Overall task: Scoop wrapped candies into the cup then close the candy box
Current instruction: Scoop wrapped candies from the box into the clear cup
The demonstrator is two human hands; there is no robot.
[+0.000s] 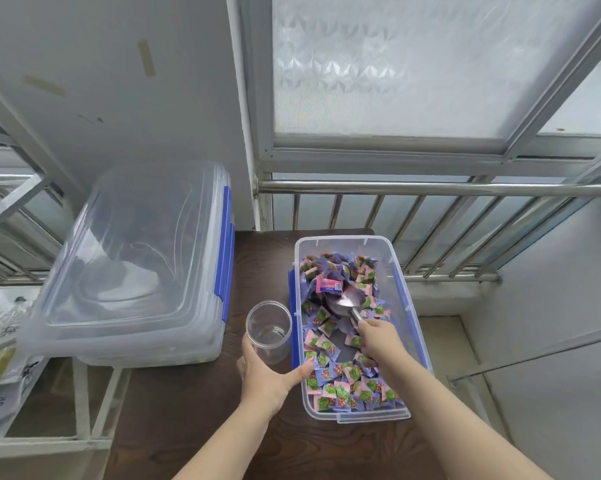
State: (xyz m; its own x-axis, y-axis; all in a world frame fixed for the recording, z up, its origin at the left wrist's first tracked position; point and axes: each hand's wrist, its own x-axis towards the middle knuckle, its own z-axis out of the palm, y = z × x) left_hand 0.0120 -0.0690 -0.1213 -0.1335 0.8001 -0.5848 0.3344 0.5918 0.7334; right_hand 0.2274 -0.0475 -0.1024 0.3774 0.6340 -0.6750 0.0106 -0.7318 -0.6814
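right hand (378, 341): gripping the scoop (347, 303) handle, bowl in the candies (340, 375)
left hand (264, 372): wrapped around the empty cup (269, 332), beside the box (413, 341)
tip: dig deeper, lift level

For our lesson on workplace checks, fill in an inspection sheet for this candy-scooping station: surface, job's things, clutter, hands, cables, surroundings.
Surface: dark wooden table.
Job's things: open candy box full of wrapped candies; empty clear plastic cup stands left of it; metal scoop in the candies, one pink packet at its mouth.
Clutter: stack of clear lidded boxes at far left.
Hands: left hand cups the cup's base; right hand grips the scoop's handle.
Cables: nothing seen.
Surroundings: metal railing, frosted window, shelf frame.
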